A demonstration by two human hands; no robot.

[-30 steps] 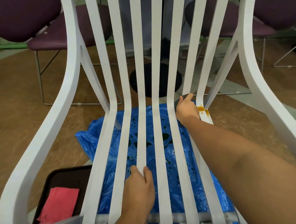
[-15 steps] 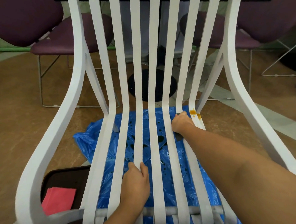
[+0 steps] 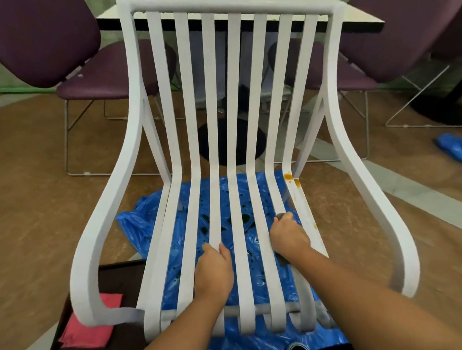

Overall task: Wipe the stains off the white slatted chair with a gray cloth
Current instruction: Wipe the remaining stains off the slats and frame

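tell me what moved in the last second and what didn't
The right hand, gripping the gray cloth, slid down the seat toward the person, away from the orange stain at the bend of the chair. The left hand still grips a middle slat; the stain is still there.

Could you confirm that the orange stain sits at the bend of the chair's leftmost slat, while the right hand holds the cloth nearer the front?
Not quite: the head view shows the orange stain at the bend of the rightmost slat of the chair, not the leftmost. The right hand does hold the cloth nearer the front.
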